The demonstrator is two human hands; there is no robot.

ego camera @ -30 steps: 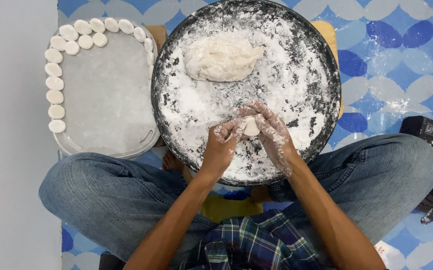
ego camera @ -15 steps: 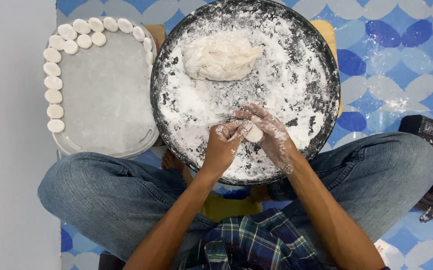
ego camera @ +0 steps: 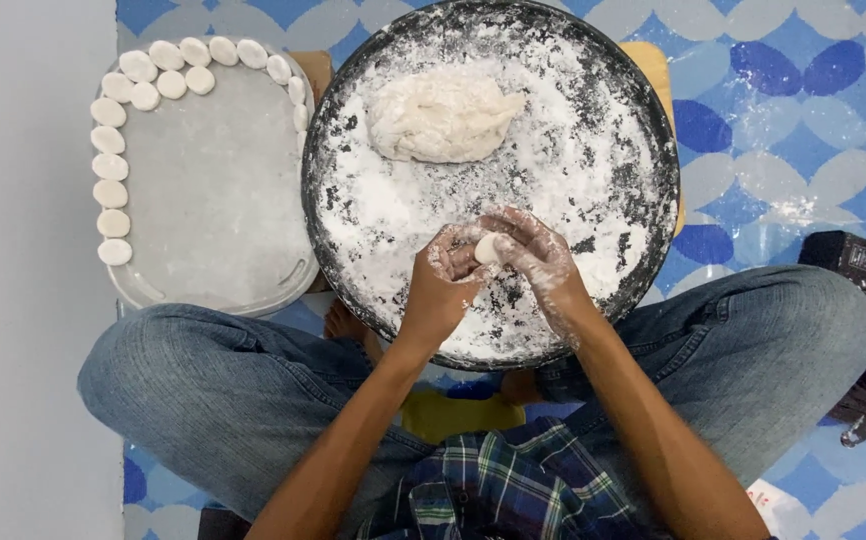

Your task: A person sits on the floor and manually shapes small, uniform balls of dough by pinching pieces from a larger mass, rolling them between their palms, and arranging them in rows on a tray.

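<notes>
Dough ball, small and pale, sits pinched between both hands above the near part of a round dark pan. Going left to right: at the far left a grey tray lies on the floor, with flat white dough discs lined along its left and top edges, touching or just beside one another. Right of the tray, and overlapping its edge, is the floured pan, its dark surface showing through patches of white flour. A large lump of dough rests in the far half of the pan, well apart from the hands. The left hand, dusted with flour, has its fingers curled up against the small ball from the left. The right hand, also floury, closes its fingers over the ball from the right and above, so the ball is clamped between the two hands and only partly visible. The person sits cross-legged in blue jeans on a blue and white patterned mat. At the far right edge a dark box-like object lies on the mat.
</notes>
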